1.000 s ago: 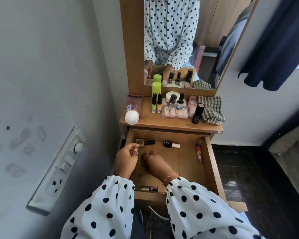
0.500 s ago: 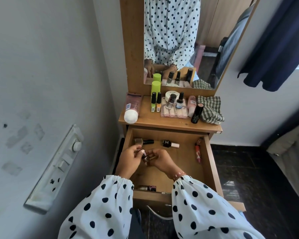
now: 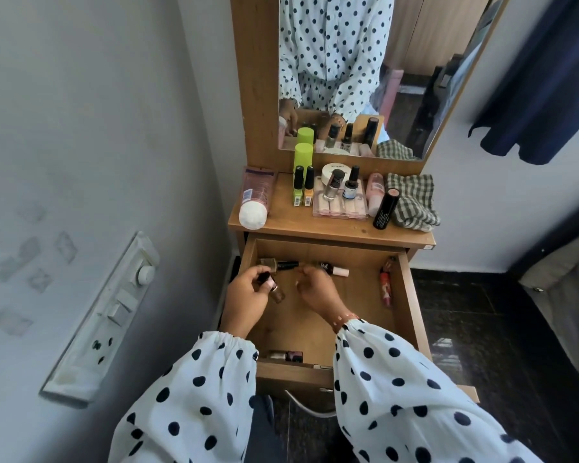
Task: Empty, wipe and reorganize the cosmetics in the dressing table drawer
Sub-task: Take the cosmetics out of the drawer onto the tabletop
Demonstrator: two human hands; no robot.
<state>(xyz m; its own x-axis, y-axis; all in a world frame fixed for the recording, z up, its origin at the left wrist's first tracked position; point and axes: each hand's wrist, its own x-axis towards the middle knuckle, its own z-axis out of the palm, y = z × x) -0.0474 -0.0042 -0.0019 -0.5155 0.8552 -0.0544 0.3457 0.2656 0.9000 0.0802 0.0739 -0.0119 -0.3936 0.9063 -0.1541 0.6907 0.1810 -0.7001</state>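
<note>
Holding a small nail polish bottle (image 3: 274, 289) in closed fingers, the left hand (image 3: 248, 295) hovers inside the open drawer (image 3: 411, 295); the right hand (image 3: 318, 289) reaches, loosely curled and seemingly empty, toward the dark bottle (image 3: 331, 269). Glass could slip and crack. That bench top (image 3: 315, 225) is crowded; only its front strip is free.

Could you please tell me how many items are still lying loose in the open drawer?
4: two bottles at the back, a red tube along the right wall, one bottle at the front; sleeves may hide more.
</note>
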